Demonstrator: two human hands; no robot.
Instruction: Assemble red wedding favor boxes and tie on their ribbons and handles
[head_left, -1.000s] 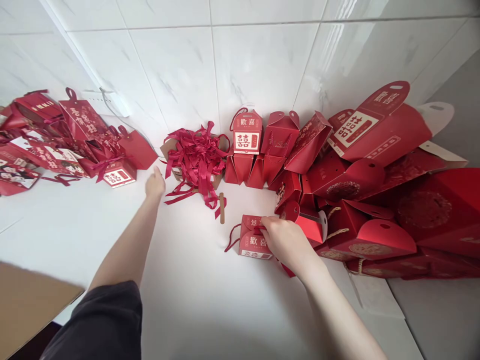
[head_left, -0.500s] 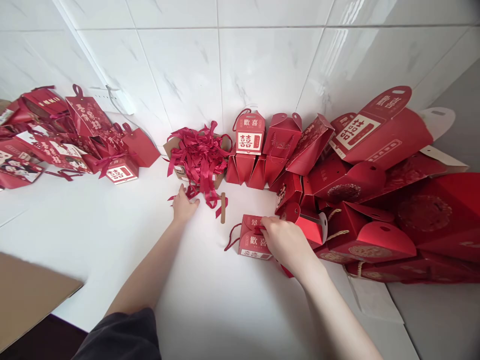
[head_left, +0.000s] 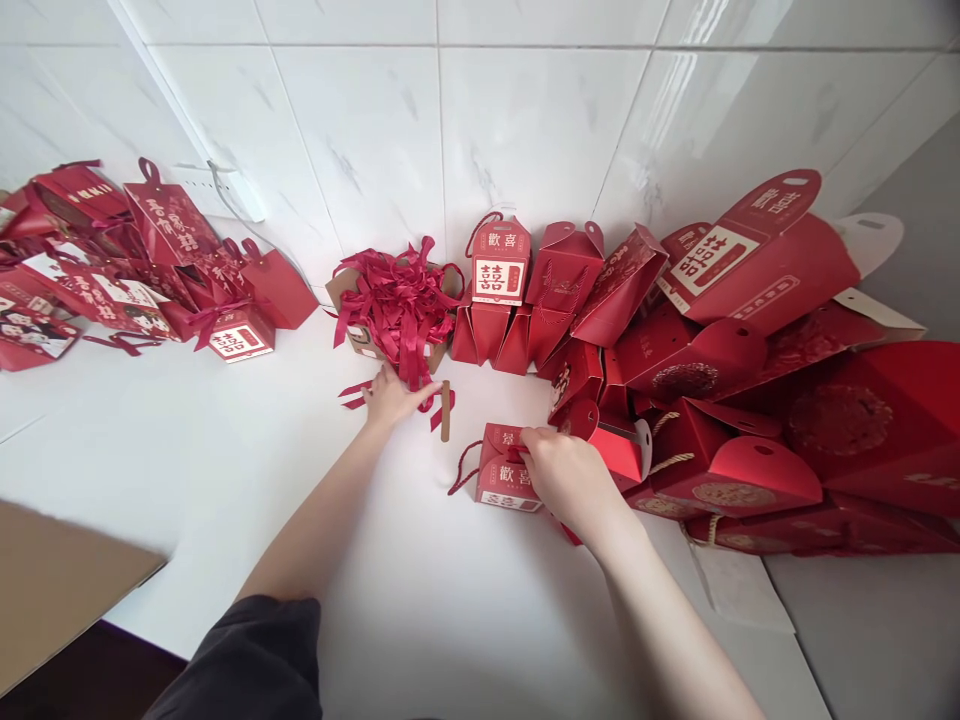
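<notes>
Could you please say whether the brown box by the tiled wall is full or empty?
Full: red ribbons pile above the rim of the brown box, some hanging over its front.

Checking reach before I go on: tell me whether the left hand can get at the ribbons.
Likely yes: the left hand is at the near edge of the ribbons, nothing visible between them; the right hand is aside, on a red box.
</notes>
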